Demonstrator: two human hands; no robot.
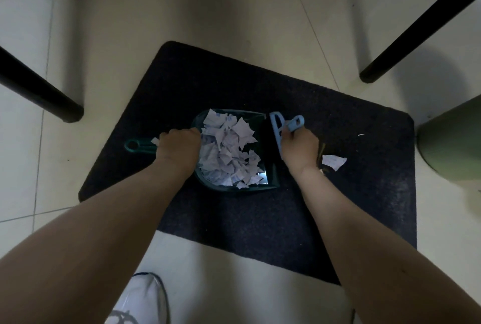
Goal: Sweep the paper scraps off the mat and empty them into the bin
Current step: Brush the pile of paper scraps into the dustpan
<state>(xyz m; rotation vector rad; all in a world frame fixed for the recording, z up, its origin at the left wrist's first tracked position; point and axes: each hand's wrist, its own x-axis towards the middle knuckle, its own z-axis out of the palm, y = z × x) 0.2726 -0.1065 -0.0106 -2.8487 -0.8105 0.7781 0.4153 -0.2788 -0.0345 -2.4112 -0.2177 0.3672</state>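
A dark mat [260, 84] lies on the tiled floor. On it rests a teal dustpan [273, 179] heaped with white paper scraps [226, 149]. My left hand [178, 148] grips the dustpan's handle [138, 145] where it joins the pan. My right hand [299, 149] holds a light blue hand brush [277, 128], its dark bristles at the pan's open right edge. One larger scrap [334, 162] lies on the mat just right of my right hand. A tiny scrap [361, 134] lies farther right.
A green bin [453, 139] stands at the right edge, just off the mat. Black furniture legs [39, 89] stand left, with more legs [421, 24] upper right and at the top. My white shoe [141, 300] is at the bottom.
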